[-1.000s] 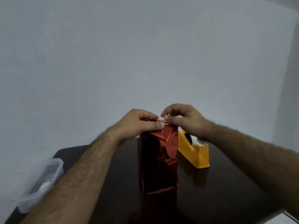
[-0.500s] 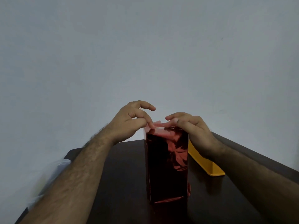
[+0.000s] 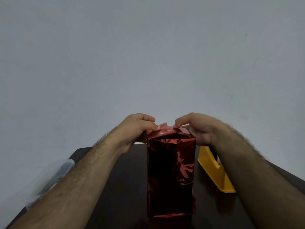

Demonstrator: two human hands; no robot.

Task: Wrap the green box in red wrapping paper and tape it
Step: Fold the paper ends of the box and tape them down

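Both hands, the left hand (image 3: 132, 129) and right hand (image 3: 200, 129), pinch the red wrapping paper (image 3: 170, 176) at the top, so most wrapping looks done, only the top flaps seem left to tape.

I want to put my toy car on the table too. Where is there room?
Bare dark table shows between the left forearm and the wrapped box, and in front of the yellow tape dispenser. It is crowded at the box top, where the left hand and right hand work the paper.
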